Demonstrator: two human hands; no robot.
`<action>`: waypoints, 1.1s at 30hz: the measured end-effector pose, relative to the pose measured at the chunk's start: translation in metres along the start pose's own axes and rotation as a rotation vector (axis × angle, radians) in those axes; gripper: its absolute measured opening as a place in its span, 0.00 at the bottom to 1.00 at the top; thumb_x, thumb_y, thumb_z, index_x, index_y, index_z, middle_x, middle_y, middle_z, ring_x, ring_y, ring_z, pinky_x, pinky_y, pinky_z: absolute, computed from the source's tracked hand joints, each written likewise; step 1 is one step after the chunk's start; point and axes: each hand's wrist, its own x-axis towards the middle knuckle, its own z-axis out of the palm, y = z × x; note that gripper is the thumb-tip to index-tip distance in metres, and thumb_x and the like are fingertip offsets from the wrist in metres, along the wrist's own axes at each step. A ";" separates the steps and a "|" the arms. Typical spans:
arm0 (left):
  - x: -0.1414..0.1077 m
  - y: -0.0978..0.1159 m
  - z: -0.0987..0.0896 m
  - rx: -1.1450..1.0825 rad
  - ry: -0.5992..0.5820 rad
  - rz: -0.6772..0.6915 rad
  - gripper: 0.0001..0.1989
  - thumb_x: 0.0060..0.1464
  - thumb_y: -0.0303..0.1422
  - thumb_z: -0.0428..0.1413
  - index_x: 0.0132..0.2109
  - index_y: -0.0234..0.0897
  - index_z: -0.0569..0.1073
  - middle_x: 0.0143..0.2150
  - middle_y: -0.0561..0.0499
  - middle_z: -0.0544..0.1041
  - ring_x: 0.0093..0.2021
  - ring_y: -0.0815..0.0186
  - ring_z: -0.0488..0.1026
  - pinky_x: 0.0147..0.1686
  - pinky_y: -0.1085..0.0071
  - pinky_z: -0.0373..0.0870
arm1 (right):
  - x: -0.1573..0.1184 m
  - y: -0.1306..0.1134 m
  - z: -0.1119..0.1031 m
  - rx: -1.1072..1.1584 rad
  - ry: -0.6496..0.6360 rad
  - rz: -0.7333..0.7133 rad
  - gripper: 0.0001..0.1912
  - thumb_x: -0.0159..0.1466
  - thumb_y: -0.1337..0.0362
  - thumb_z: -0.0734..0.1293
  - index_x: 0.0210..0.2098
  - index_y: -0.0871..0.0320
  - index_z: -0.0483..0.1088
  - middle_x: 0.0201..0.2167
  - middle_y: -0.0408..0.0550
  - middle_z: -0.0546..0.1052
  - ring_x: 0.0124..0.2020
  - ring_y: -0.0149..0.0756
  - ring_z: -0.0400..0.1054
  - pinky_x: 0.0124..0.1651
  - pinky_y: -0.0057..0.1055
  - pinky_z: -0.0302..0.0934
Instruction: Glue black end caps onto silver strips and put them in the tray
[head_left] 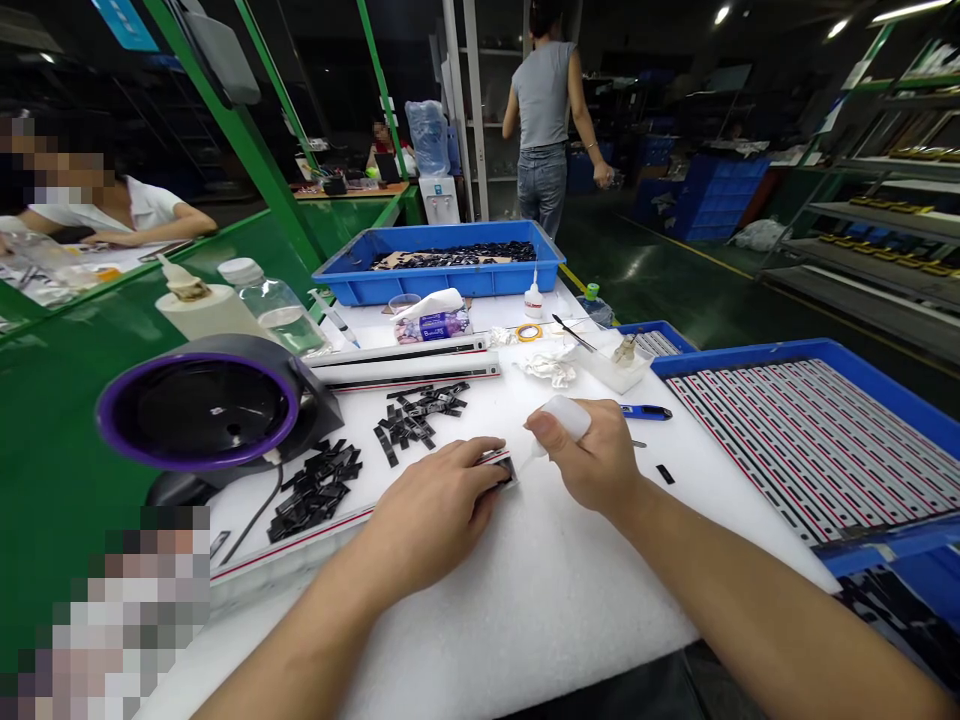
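My left hand (431, 510) is closed over the end of a long white strip with a red line (300, 533), pressing it against the white foam tabletop (510, 620). Just past its fingertips, a small dark part shows at the strip's end. A white squeeze bottle (568, 415) is wrapped in my right hand (604, 465). The bottle is tilted, its thin nozzle pointing down and left, close to that strip end; I cannot tell whether it touches. Left of the hands lie two heaps of small black pieces (315, 488), and one loose black piece (665, 474) is at the right.
A purple-rimmed fan (199, 465) stands at the left. Behind are two strips (412, 370), a wipes pack (433, 322), and a blue bin (442, 285). A blue cutter (645, 412) and a tray of strips (825, 450) sit right. A person (544, 100) is standing beyond.
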 end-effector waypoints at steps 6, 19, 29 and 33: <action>0.000 0.000 -0.001 0.006 -0.008 -0.003 0.17 0.59 0.28 0.47 0.51 0.46 0.73 0.60 0.51 0.69 0.54 0.57 0.70 0.49 0.59 0.72 | 0.000 0.001 -0.001 -0.019 0.007 0.012 0.23 0.66 0.52 0.62 0.18 0.58 0.63 0.14 0.39 0.61 0.18 0.27 0.55 0.23 0.29 0.50; 0.000 0.000 0.002 0.017 0.003 -0.003 0.17 0.59 0.28 0.47 0.50 0.48 0.73 0.60 0.52 0.69 0.53 0.58 0.70 0.49 0.59 0.71 | 0.000 0.002 0.000 -0.028 0.017 0.005 0.24 0.66 0.49 0.61 0.22 0.58 0.69 0.14 0.40 0.64 0.18 0.29 0.60 0.24 0.28 0.55; -0.002 0.001 -0.001 -0.003 -0.015 -0.018 0.16 0.59 0.28 0.47 0.50 0.47 0.73 0.60 0.53 0.68 0.55 0.58 0.69 0.50 0.60 0.70 | 0.001 0.001 -0.001 -0.047 0.003 -0.003 0.23 0.66 0.50 0.61 0.23 0.59 0.71 0.14 0.40 0.65 0.18 0.28 0.60 0.23 0.28 0.55; -0.002 0.002 -0.002 -0.009 -0.022 -0.030 0.16 0.59 0.29 0.47 0.50 0.46 0.73 0.61 0.52 0.68 0.55 0.58 0.69 0.51 0.60 0.69 | -0.002 0.002 0.001 -0.024 0.012 0.050 0.21 0.64 0.50 0.64 0.24 0.59 0.73 0.14 0.41 0.66 0.18 0.29 0.60 0.24 0.28 0.56</action>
